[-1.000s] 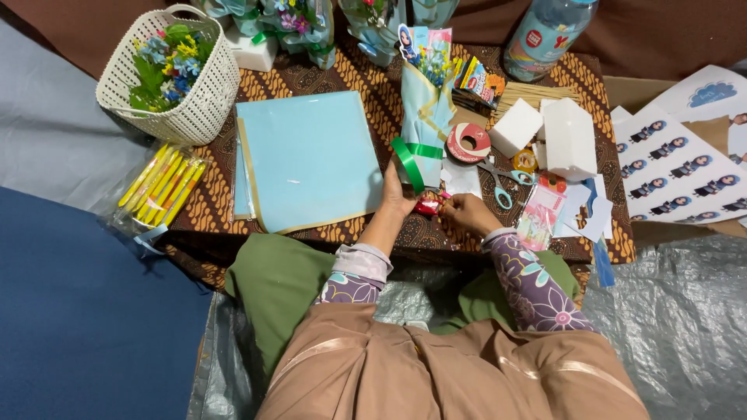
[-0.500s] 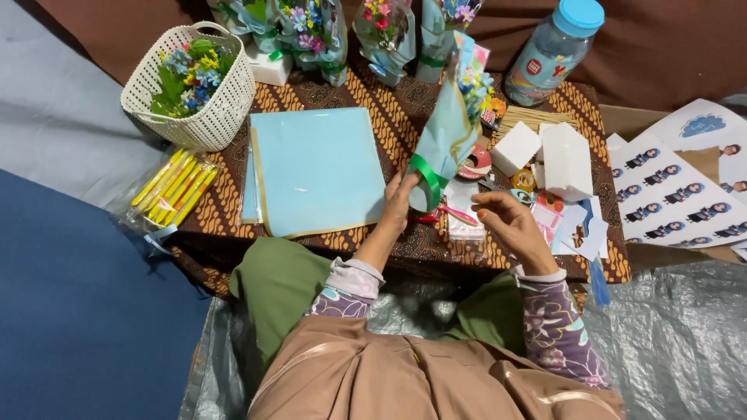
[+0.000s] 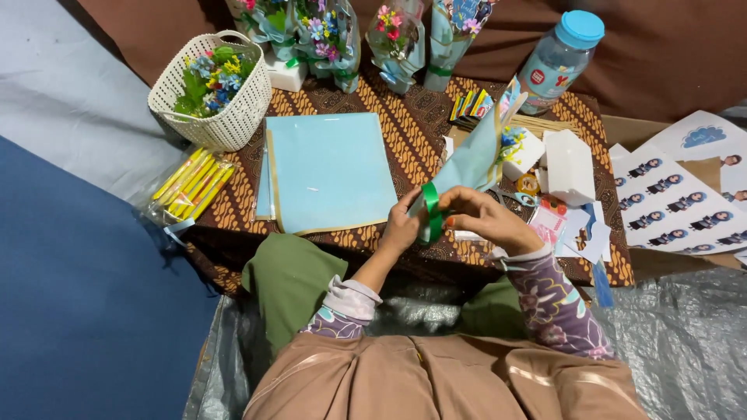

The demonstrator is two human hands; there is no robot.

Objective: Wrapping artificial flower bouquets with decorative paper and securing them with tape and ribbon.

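A white basket (image 3: pixel 214 101) of flowers sat far left. Blue paper (image 3: pixel 327 171) lay beside it. The left hand (image 3: pixel 402 227) gripped the small blue bouquet (image 3: pixel 471 159) at its green ribbon (image 3: pixel 432 210). The right hand (image 3: pixel 486 222) pinched that ribbon too.

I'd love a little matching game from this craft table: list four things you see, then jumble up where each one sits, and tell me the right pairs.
Things:
1. white woven plastic basket of artificial flowers
2. clear plastic bottle with a blue lid
3. flat light-blue paper sheets
4. green ribbon

Places:
A. lying in the middle of the table
B. between the left hand and right hand, around a light-blue paper cone
C. far left corner of the table
D. far right side of the table

Pairs: 1-C, 2-D, 3-A, 4-B
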